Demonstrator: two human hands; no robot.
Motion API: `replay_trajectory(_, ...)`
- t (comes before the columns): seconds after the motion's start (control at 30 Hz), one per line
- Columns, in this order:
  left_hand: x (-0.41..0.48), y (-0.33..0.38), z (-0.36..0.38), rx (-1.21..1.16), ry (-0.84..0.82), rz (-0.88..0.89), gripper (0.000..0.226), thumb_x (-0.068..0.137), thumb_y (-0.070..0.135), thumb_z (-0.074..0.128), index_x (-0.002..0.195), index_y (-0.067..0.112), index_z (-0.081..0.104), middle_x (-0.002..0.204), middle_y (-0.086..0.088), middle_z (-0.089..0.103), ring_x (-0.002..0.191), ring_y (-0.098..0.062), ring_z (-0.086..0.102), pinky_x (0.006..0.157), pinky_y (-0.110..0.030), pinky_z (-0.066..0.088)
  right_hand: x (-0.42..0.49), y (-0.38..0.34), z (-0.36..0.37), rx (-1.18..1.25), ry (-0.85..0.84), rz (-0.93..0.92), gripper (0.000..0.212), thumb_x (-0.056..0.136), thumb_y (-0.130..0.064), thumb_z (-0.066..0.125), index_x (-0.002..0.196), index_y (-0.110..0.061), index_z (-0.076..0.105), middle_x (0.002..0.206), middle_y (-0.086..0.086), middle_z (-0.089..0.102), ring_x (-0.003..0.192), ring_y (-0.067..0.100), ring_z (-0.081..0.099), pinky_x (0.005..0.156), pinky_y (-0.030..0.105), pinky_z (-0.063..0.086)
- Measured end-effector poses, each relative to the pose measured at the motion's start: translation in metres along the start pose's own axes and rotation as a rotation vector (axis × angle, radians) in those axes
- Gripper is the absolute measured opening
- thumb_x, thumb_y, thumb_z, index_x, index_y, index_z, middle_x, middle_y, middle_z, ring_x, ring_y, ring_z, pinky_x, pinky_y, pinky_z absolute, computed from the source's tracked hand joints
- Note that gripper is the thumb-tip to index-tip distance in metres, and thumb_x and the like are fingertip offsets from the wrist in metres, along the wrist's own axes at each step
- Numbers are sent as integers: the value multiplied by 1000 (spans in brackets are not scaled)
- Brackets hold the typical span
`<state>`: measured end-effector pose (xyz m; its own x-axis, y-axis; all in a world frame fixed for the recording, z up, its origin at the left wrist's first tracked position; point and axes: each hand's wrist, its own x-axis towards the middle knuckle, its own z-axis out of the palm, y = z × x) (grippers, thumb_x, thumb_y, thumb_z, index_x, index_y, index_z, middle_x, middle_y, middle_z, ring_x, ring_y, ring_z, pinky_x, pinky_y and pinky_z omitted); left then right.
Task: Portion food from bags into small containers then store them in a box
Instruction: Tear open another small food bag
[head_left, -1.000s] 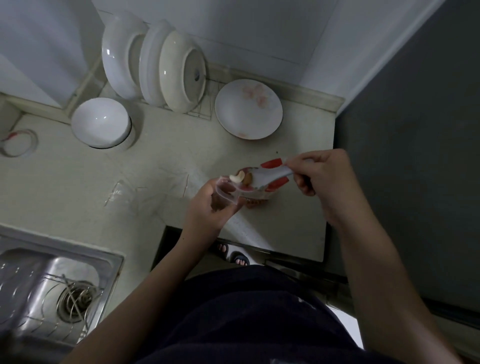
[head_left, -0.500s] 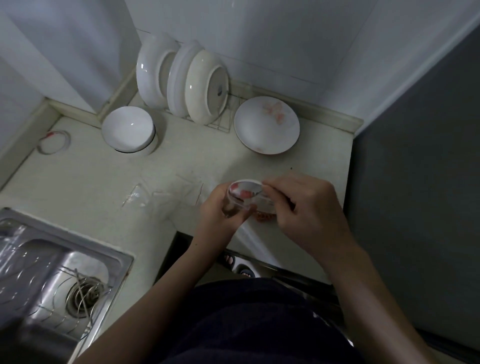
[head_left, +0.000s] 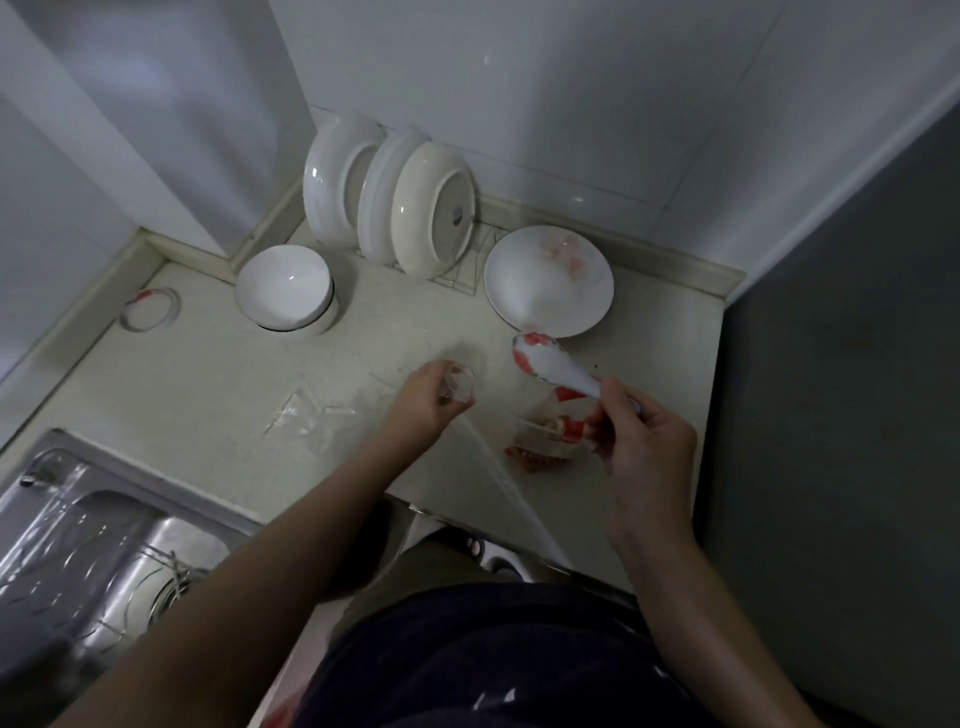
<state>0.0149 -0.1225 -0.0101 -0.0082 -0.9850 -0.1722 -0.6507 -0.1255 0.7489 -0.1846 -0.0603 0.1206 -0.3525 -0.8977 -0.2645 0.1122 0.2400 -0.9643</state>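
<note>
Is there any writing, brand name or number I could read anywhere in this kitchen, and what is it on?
No text can be read here.
Cream plate standing in the rack: a small blue mark on its underside, too blurred to read.
Food bag: red print, too blurred to tell whether it is lettering.
Nothing else shows any writing.
</note>
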Motion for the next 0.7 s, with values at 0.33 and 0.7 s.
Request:
replay_trajectory(0.33,49,-1,29,447,-198,-30,50,90,31,62,134,11,48,130,-14,53,121,-34,49,100,-45,41,-4,7,2,79,87,-6,30,93,-23,58,70,-29,77,51,-8,56,50,3,50,49,17,46)
replay_trajectory(0.7,27,-22,21,578,-151,3,79,80,51,70,146,21,38,158,1,26,145,-26,22,113,-60,19,-5,17,1,92,92,46,27,92,-25,60,71,-22,76,54,-5,56,53,4,52,52,19,47)
